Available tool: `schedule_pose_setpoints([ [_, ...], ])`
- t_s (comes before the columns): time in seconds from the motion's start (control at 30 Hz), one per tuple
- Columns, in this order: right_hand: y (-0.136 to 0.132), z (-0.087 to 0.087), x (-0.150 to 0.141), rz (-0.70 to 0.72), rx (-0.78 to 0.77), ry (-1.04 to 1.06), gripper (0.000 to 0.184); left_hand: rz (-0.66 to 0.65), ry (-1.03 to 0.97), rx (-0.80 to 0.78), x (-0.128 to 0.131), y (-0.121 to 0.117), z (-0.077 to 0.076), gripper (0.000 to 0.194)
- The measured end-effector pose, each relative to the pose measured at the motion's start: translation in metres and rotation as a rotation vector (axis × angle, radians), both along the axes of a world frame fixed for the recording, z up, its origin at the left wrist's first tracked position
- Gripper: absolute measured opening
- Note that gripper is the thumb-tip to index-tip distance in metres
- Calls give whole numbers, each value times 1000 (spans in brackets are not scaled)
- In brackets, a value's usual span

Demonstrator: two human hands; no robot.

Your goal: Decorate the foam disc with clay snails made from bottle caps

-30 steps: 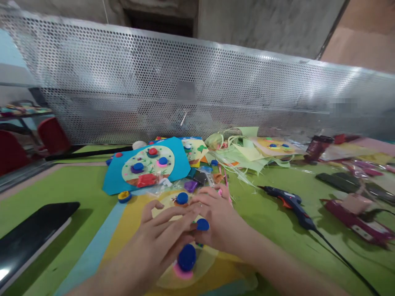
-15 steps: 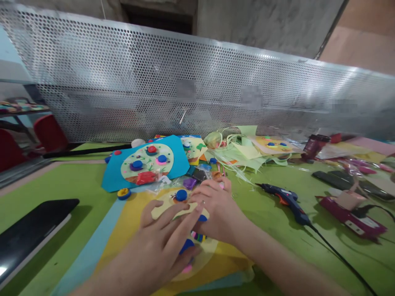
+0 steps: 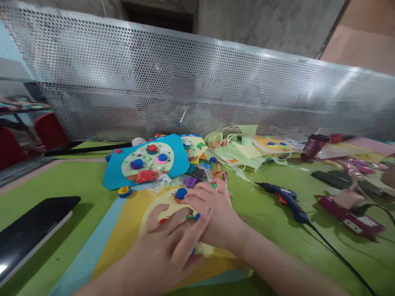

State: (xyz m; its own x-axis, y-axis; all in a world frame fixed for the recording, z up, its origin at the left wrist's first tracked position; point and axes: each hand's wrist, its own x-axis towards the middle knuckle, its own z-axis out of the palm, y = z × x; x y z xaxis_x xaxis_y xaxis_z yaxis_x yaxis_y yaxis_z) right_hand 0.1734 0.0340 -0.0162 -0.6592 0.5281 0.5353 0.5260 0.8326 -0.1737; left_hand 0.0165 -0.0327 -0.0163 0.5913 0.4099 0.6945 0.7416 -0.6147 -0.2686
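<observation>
Both hands rest over a pale round paper piece point(image 3: 146, 213) on a yellow sheet point(image 3: 108, 250). My left hand point(image 3: 171, 242) has its fingers spread, and its index finger crosses onto my right hand point(image 3: 217, 213). The right fingers reach left across the card, bent and partly apart; that thumb is hidden. By the right fingertips sits a blue bottle cap point(image 3: 181, 193). A red piece point(image 3: 163, 220) shows between left fingers, and small green and pink bits appear around the right hand. Much of the card's middle is covered.
A blue card with decorated caps point(image 3: 177, 154) and clay packets point(image 3: 190, 181) lie beyond my hands. A black phone-like slab point(image 3: 37, 230) is at left. A corded glue gun point(image 3: 285, 197) and a maroon power strip point(image 3: 348, 216) lie at right. A perforated metal panel point(image 3: 148, 82) stands behind.
The left hand has shifted slightly right, uncovering the red piece and more of the pale paper's left side. More green and pink now shows beside the right fingers.
</observation>
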Motion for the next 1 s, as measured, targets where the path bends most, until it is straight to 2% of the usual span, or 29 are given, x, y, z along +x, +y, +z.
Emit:
schedule_pose_setpoints([
  [0.13, 3, 1, 2, -69, 11, 62, 23, 4, -69, 16, -2, 1, 1, 26],
  [0.3, 1, 1, 1, 7, 39, 5, 24, -8, -33, -23, 0, -1, -2, 30],
  [0.47, 3, 1, 2, -49, 21, 70, 23, 27, -92, 16, -1, -1, -3, 27],
  [0.63, -1, 1, 1, 22, 68, -11, 24, 6, 15, -9, -1, -1, -2, 30],
  [0.77, -1, 2, 2, -47, 73, 20, 21, 24, -84, -37, -3, -1, -3, 32],
  [0.93, -4, 2, -1, 31, 91, -69, 21, -8, 11, -56, -1, -3, -3, 33],
  [1.0, -4, 1, 0, 31, 81, -92, 20, -12, -28, -60, -2, -3, -3, 33],
])
